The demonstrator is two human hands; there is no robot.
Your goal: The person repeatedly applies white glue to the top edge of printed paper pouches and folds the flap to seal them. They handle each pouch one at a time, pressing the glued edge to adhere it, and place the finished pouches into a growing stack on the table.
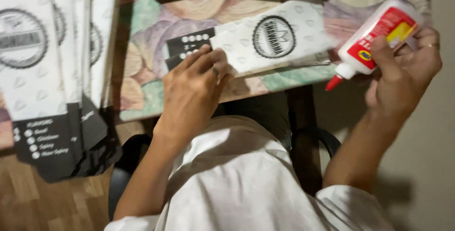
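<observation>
**Pressing paper flat, glue bottle at the ready**

Holding down a thin printed paper sleeve (pixel 265 41) at the centre top of the frame, the left hand (pixel 192 93) lies palm-down with its fingers (pixel 208 60) spread flat on the sleeve's dark end. The sleeve rests on a desk (pixel 142 98) with a floral covering. It looks light, limp and easily creased, so a flat press near an edge would likely serve better than a pinch; its surface is probably smooth enough to slide under the palm.

At the upper right, the right hand (pixel 403 70) wraps its fingers around a white glue bottle (pixel 374 36) with a red label, its red nozzle tilted down toward the left, just off the sleeve's right end. The bottle seems a soft squeezable plastic, best held around its body (as it is now).

A stack of similar sleeves (pixel 47 79) overhangs the desk at the left of the frame.
</observation>
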